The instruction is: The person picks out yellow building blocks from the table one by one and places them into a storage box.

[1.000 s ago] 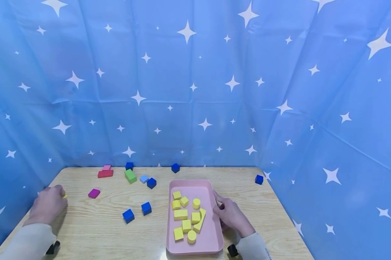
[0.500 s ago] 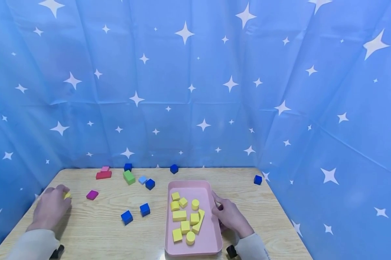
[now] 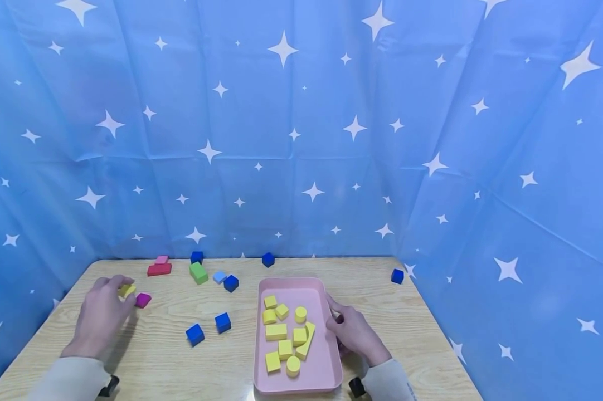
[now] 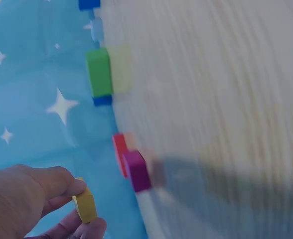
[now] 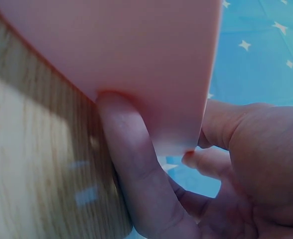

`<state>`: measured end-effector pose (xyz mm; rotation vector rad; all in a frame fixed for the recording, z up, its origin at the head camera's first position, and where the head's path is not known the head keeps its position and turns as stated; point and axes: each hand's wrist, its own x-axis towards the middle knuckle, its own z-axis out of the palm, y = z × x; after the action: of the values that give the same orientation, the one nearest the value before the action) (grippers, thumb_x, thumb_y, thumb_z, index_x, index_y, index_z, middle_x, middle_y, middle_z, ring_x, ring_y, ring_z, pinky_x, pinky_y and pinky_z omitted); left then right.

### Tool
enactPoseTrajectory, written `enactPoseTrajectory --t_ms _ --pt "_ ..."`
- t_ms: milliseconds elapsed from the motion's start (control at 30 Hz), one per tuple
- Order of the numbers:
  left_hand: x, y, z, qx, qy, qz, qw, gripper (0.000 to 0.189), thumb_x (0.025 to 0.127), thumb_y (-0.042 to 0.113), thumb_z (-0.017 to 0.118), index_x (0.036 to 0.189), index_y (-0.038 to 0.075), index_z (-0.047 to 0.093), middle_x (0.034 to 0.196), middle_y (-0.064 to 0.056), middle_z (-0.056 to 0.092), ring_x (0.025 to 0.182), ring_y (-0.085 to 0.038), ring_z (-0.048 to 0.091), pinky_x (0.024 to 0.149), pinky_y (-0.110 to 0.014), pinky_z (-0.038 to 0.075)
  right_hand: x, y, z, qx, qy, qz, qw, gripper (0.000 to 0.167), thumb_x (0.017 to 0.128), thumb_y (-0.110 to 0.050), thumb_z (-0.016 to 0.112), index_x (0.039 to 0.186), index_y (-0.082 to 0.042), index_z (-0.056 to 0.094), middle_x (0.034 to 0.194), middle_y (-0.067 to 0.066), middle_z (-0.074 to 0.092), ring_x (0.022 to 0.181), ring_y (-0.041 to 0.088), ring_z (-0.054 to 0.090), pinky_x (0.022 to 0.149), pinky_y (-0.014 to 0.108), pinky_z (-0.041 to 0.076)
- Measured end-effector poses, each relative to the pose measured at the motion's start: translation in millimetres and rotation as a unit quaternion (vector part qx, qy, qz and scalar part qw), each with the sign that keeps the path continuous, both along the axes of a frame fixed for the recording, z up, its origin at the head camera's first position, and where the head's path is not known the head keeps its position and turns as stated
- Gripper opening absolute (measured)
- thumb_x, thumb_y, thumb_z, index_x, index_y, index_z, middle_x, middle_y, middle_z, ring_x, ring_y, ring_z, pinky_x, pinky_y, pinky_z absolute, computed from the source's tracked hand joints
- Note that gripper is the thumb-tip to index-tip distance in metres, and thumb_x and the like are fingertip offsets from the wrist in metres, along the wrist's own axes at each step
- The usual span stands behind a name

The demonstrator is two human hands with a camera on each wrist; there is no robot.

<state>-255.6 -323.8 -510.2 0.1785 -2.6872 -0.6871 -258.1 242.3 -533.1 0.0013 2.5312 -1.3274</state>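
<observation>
My left hand [image 3: 101, 317] pinches a small yellow block [image 4: 85, 203] between thumb and fingertips, held above the table at the left. In the head view, a flat magenta block [image 3: 143, 301] lies just right of those fingertips. My right hand [image 3: 356, 334] holds the right wall of a pink tray [image 3: 326, 373]; in the right wrist view, one finger [image 5: 131, 144] presses the wall's outer face and the thumb is at its rim. Inside the tray lie several yellow blocks [image 3: 276, 332], among them cubes, cylinders and a triangular piece.
Two blue cubes [image 3: 195, 335] lie left of the tray. Toward the back are a red block [image 3: 159, 270], a pink one [image 3: 161, 259], a green block [image 3: 198, 273], a light blue piece [image 3: 219, 277] and more blue cubes. Another blue cube [image 3: 397, 276] sits at the right edge.
My left hand has moved right from the table's left edge with the yellow block, up to beside the magenta block. My right hand and the tray have stayed put.
</observation>
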Motion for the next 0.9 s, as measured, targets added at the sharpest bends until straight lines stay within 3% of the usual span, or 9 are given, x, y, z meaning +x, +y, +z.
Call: enactPoseTrajectory --t_ms 300,533,900 --pt "2.2 40.9 5.9 0.01 0.029 -0.026 0.9992 0.039 0.1 0.0 0.079 0.137 -0.01 0.072 0.128 -0.04 0.063 0.093 -0.044 0.076 0.074 -0.056 0.071 1.2 1 1.3 0.002 0.01 0.012 0.9999 0.073 0.112 -0.011 0.063 0.181 -0.019 0.041 0.092 0.013 0.069 0.065 0.022 0.072 0.052 0.037 0.065" --pt "3.7 68.4 6.8 0.017 0.022 -0.049 0.9984 0.037 0.102 0.002 0.079 0.137 -0.008 0.074 0.129 -0.037 0.066 0.105 -0.048 0.076 0.085 -0.062 0.071 1.3 3 0.0 -0.006 0.013 0.017 0.9998 0.074 0.111 -0.01 0.062 0.181 -0.018 0.041 0.091 0.013 0.07 0.064 0.022 0.072 0.052 0.039 0.066" --pt "5.1 107.1 4.9 0.039 0.015 -0.083 0.9956 0.034 0.103 0.005 0.082 0.136 -0.003 0.077 0.136 -0.034 0.069 0.112 -0.047 0.078 0.089 -0.059 0.073 -0.8 2 -1.4 0.001 0.004 0.011 0.9999 0.072 0.113 -0.013 0.062 0.181 -0.019 0.041 0.093 0.013 0.07 0.067 0.022 0.073 0.054 0.037 0.066"
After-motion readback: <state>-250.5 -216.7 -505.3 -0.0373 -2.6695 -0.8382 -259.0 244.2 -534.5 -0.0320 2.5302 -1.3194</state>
